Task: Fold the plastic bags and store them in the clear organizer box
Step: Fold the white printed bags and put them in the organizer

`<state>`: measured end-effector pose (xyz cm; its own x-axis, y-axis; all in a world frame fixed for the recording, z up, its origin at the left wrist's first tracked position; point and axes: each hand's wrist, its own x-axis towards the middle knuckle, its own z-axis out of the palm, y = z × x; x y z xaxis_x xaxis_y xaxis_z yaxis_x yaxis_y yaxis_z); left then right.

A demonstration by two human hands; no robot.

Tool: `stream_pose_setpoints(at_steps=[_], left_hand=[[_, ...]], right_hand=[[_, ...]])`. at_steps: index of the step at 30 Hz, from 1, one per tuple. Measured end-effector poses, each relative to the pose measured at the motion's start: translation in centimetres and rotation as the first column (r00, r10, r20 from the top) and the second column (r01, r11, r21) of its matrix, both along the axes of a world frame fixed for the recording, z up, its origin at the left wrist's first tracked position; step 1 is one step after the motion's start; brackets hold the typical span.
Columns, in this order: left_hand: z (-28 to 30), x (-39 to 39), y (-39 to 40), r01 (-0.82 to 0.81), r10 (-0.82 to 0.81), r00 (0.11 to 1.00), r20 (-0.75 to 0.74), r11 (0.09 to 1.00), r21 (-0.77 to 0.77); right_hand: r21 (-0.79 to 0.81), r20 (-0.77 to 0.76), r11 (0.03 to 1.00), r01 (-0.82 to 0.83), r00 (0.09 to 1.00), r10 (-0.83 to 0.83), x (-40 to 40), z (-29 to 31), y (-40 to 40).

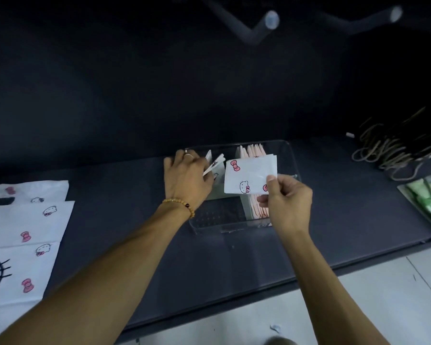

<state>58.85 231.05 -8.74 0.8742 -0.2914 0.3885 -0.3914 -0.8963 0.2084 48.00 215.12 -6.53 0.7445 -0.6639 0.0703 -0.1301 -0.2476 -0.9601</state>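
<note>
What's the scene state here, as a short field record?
left hand: left hand holds back the folded white bags in the box's left section
right hand: right hand pinches a folded white cat-print plastic bag
box: clear plastic organizer box, pink folded bags in its right section
pending: flat white printed bags on the dark table, left

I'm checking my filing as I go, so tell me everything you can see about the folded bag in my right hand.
The folded bag is a small, flat white rectangle of thin, slightly glossy plastic, printed with pink bows and a cartoon cat face. Several layers show at its upper right edge. The right hand pinches its lower right corner, thumb on the front, holding it upright and slightly tilted above the clear organizer box, in front of the pink folded bags filed there. The left hand does not touch it.
</note>
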Motion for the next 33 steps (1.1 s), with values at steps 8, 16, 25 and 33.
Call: stream_pose_setpoints(at_steps=[8,16,25,33], left_hand=[[0.2,-0.1,1.4,-0.095,0.071,0.993,-0.098,0.96,-0.264],[-1.1,-0.9,2.9,0.069,-0.125,0.986,-0.109,0.909,-0.412],[-0.1,-2.4,3.3,-0.084,-0.117,0.957,-0.266,0.765,-0.639],[1.0,-7.6,8.7,-0.436,-0.09,0.867,-0.489,0.335,-0.835]], right_hand=[[-0.661,-0.156,0.74,-0.126,0.987,0.029,5.6,1.8,2.3],[-0.299,-0.366,0.86,-0.413,0.882,0.296,9.1,1.1,5.4],[-0.256,-0.351,0.894,-0.367,0.897,0.268,8.2,-0.2,6.4],[-0.092,-0.226,0.972,-0.218,0.955,0.193,2.5,1.9,9.5]])
